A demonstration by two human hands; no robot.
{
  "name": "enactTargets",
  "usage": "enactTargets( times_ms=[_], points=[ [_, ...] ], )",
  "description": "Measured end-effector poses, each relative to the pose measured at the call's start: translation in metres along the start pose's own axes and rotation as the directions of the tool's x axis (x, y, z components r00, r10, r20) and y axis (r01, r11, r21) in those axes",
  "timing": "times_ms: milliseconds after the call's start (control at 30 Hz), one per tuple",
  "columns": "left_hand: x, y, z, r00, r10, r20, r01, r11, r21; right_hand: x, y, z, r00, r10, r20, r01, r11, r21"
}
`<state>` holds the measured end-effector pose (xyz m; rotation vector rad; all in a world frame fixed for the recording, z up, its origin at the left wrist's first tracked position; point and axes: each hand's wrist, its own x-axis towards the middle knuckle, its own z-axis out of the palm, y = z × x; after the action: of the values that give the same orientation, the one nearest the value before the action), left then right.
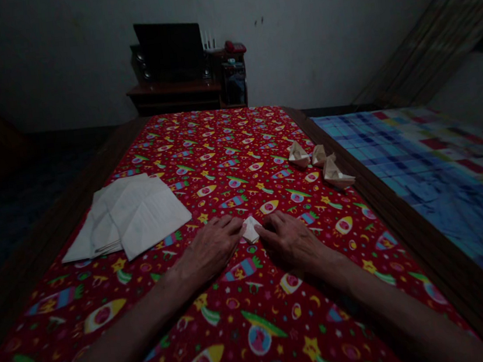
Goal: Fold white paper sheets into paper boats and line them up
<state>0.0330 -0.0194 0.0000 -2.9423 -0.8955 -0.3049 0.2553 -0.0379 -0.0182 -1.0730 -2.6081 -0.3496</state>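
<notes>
Head view, folded paper: a small white folded paper lies on the red cloth, between the two hands.
Left hand: the left hand grips the paper's left edge with its fingertips, knuckles bent.
Right hand: the right hand pinches the right edge.
Sheets: a loose, overlapping stack of pale sheets lies beyond the left forearm, creases showing.
Finished shapes: three folded paper shapes sit close together, beyond the right hand and farther right.
Background: a dark monitor stands against the wall.
</notes>
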Motion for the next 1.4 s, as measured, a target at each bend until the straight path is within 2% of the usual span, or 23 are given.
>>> enactTargets(
  times_ms=[100,200,333,467,733,833,967,1067,1200,1400],
  points=[
    [-0.004,0.003,0.001,0.998,0.032,-0.055,-0.037,0.996,-0.082,-0.001,-0.002,-0.005,1.000,-0.001,0.021,0.001,0.999,0.042],
    [-0.004,-0.001,0.003,0.997,0.052,-0.057,-0.062,0.981,-0.186,-0.001,-0.001,-0.003,1.000,-0.013,0.006,0.012,0.991,0.133],
    [0.004,-0.010,0.005,0.998,0.015,-0.066,-0.039,0.926,-0.376,0.000,0.004,0.008,0.989,0.103,-0.106,-0.060,0.935,0.351],
    [0.009,-0.013,0.008,0.989,-0.078,-0.128,0.003,0.866,-0.501,0.000,0.004,0.013,0.975,0.200,-0.096,-0.131,0.868,0.480],
    [0.007,-0.011,0.020,0.958,-0.218,-0.185,0.096,0.854,-0.511,0.005,-0.001,0.005,0.957,0.290,-0.023,-0.250,0.860,0.446],
    [0.011,-0.011,0.022,0.937,-0.310,-0.160,0.189,0.838,-0.512,0.008,-0.004,0.007,0.938,0.345,0.002,-0.320,0.868,0.379],
    [0.015,-0.006,0.021,0.911,-0.368,-0.189,0.251,0.855,-0.453,0.010,-0.008,0.007,0.916,0.400,0.037,-0.396,0.881,0.258],
    [0.016,-0.003,0.019,0.901,-0.380,-0.208,0.271,0.869,-0.414,0.011,-0.008,0.004,0.902,0.424,0.082,-0.432,0.879,0.204],
    [0.017,-0.002,0.018,0.913,-0.350,-0.209,0.269,0.902,-0.338,0.013,-0.007,0.001,0.900,0.419,0.118,-0.433,0.888,0.154],
    [0.015,-0.002,0.020,0.918,-0.344,-0.196,0.268,0.905,-0.331,0.012,-0.008,0.003,0.908,0.408,0.091,-0.417,0.899,0.134]
  ],
)
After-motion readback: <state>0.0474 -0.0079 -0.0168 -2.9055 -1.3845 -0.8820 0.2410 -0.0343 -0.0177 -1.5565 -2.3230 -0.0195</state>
